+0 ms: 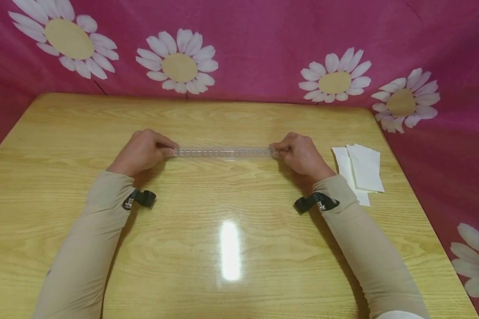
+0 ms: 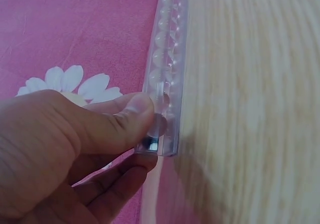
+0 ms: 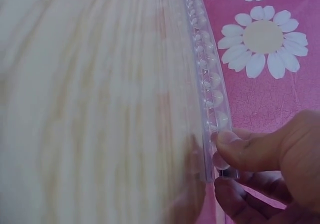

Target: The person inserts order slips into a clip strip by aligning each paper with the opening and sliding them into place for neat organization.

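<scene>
A long, narrow clear plastic piece (image 1: 223,152) with a row of round, bead-like shapes lies crosswise between the hands in the head view. My left hand (image 1: 143,151) pinches its left end between thumb and fingers. At the opposite end, my right hand (image 1: 301,154) grips it the same way. Close up in the left wrist view, the clear piece (image 2: 165,54) runs away from the thumb, with a small dark patch near its end. The right wrist view shows the clear piece (image 3: 207,79) with its round shapes in line. Whether it touches the table cannot be told.
White paper pieces (image 1: 366,168) lie overlapping on the wooden table (image 1: 183,248), beside the right forearm. A pink cloth (image 1: 259,48) with white flowers hangs behind the table and along its right side. A bright reflection shows on the tabletop.
</scene>
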The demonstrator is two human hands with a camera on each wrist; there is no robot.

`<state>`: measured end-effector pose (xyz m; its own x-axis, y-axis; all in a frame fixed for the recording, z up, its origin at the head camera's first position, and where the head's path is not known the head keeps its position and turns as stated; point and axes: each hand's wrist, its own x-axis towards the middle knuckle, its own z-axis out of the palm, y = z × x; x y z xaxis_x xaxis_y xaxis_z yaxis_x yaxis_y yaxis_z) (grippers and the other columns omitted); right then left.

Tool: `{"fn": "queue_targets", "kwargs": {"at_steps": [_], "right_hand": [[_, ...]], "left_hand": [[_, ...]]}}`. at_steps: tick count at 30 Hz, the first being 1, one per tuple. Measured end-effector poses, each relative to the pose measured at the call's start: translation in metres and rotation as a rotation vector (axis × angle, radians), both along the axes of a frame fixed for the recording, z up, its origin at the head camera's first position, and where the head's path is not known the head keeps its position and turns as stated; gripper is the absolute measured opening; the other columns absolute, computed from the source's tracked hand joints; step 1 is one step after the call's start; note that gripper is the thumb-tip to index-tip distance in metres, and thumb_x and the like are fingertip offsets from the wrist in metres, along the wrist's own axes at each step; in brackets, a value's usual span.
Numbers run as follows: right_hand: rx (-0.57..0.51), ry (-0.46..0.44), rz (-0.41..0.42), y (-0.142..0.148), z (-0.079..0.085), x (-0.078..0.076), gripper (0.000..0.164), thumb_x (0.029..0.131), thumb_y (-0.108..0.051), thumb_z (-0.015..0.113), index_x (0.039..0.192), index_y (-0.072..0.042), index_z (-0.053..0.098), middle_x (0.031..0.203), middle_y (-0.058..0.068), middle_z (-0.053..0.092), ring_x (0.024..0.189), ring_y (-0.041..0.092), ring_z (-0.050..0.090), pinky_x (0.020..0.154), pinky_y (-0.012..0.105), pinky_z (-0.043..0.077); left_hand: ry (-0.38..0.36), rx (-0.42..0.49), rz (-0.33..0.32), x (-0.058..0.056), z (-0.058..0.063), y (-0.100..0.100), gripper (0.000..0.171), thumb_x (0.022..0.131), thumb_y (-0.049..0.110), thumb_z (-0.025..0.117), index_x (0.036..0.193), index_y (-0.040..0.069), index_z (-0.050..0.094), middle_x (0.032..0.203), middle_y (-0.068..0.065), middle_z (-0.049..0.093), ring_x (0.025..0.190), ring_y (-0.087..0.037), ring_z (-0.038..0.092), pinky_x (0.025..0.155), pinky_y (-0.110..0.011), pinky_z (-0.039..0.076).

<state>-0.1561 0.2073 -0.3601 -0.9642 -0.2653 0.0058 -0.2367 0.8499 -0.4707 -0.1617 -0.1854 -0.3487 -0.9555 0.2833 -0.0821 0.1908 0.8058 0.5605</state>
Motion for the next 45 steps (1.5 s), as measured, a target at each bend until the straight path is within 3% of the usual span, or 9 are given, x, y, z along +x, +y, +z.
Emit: {"fn": "queue_targets", "kwargs": {"at_steps": [15,23,30,40,45], "right_hand": [[-0.025,0.008,0.010,-0.002,0.003,0.003,0.027,0.098,-0.011,0.068,0.124,-0.006,0.075,0.112,0.021,0.072,0.102,0.033,0.066,0.089,0.045,0.054],[0.013,0.002,0.014,0.003,0.008,0.001,0.038,0.098,-0.023,0.072,0.134,-0.011,0.071,0.109,0.016,0.072,0.092,0.026,0.065,0.081,0.039,0.052],[-0.025,-0.021,-0.074,0.023,0.018,0.004,0.040,0.101,-0.034,0.067,0.134,-0.012,0.071,0.130,0.017,0.070,0.100,0.027,0.072,0.082,0.038,0.053],[0.009,0.000,-0.221,0.062,0.035,0.008,0.043,0.101,-0.041,0.064,0.133,-0.013,0.071,0.126,0.020,0.073,0.103,0.033,0.073,0.083,0.041,0.053],[0.016,0.027,-0.263,0.079,0.039,0.012,0.043,0.101,-0.041,0.065,0.129,-0.011,0.073,0.118,0.020,0.076,0.102,0.035,0.074,0.074,0.031,0.050]], "left_hand": [[-0.003,0.009,-0.010,0.000,-0.003,-0.005,0.023,0.099,0.016,0.070,0.119,0.010,0.079,0.122,-0.018,0.076,0.122,-0.036,0.066,0.109,-0.055,0.050],[-0.009,0.010,0.004,0.002,-0.004,-0.005,0.023,0.098,0.013,0.070,0.119,0.009,0.079,0.122,-0.019,0.076,0.119,-0.034,0.066,0.108,-0.054,0.051],[-0.001,0.012,-0.007,0.001,-0.003,-0.002,0.022,0.098,0.014,0.071,0.118,0.009,0.079,0.121,-0.019,0.076,0.120,-0.035,0.067,0.107,-0.055,0.051],[-0.008,0.008,-0.014,-0.001,-0.001,0.000,0.022,0.098,0.015,0.070,0.118,0.010,0.079,0.121,-0.019,0.076,0.120,-0.035,0.067,0.107,-0.054,0.051],[-0.019,0.011,-0.014,0.000,-0.001,-0.002,0.023,0.099,0.015,0.070,0.119,0.010,0.079,0.122,-0.019,0.076,0.122,-0.035,0.066,0.109,-0.055,0.050]]}}
